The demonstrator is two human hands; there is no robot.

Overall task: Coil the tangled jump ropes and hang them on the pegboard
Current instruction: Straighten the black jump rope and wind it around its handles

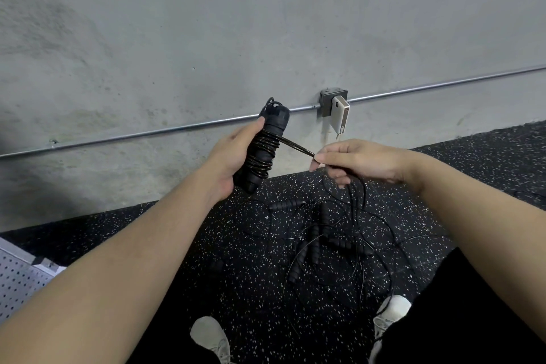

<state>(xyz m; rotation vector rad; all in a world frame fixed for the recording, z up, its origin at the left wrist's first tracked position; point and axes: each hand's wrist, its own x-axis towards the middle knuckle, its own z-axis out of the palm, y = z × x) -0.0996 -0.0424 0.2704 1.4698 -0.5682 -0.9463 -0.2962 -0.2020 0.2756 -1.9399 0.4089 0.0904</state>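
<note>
Pegboard [17, 281] waits at far left, nothing hung yet. Your left hand [233, 156] grips paired handles [266, 148] upright as a spool; your right hand [357, 161] pinches the cord [295, 145] taut for winding. Tangled jump ropes [322, 239] lie on the floor [242, 260] below.

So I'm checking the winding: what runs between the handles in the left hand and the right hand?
In the head view, a taut stretch of rope runs from the wrapped handles to the right hand.
</note>
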